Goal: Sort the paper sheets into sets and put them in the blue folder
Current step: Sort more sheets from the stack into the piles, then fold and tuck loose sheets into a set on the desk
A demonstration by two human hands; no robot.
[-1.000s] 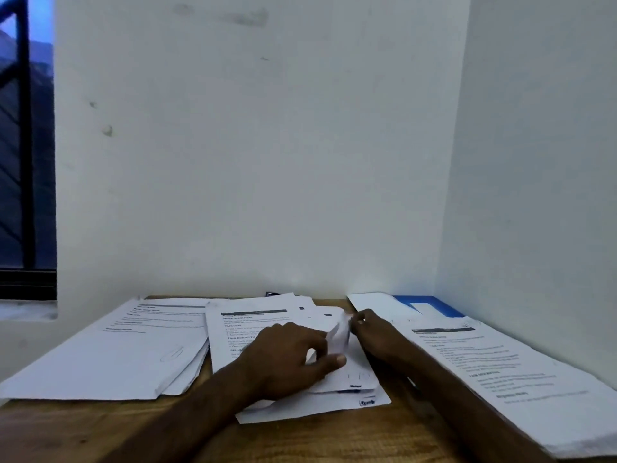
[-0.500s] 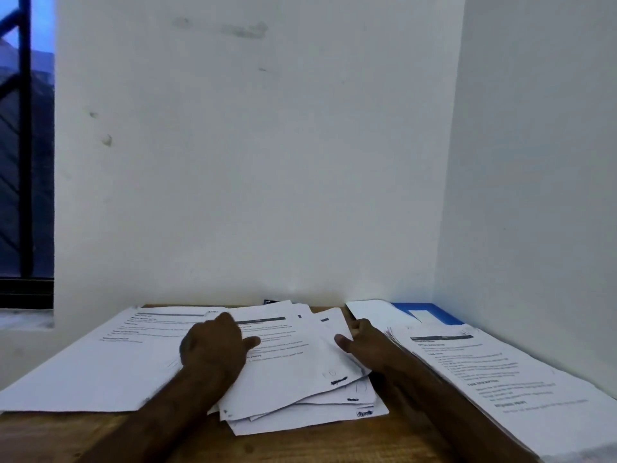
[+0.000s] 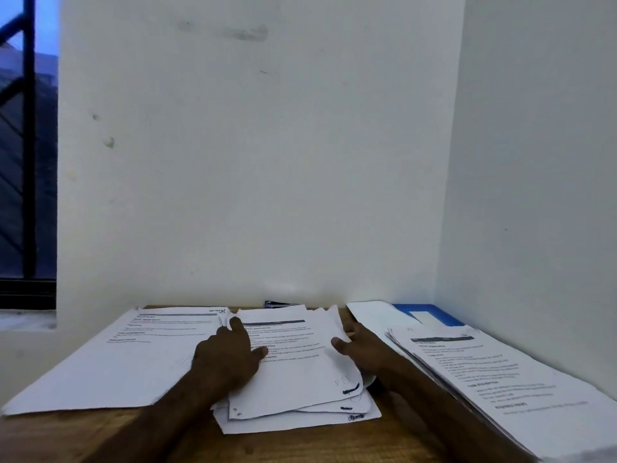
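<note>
Pressing left grip (image 3: 230, 355) flat, fingers spread, on middle paper sheets (image 3: 300, 372), right grip (image 3: 364, 349) at their right edge, thumb on top, I can't tell if it pinches, blue folder (image 3: 434, 314) far right on surface (image 3: 300, 444), partly under another stack (image 3: 500, 379)

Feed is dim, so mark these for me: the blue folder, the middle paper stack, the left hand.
blue folder (image 3: 445, 315): head view, bare blue cover near the corner.
middle paper stack (image 3: 300, 379): head view, blank lower part of the top sheet.
left hand (image 3: 227, 355): head view, back of the hand.
</note>
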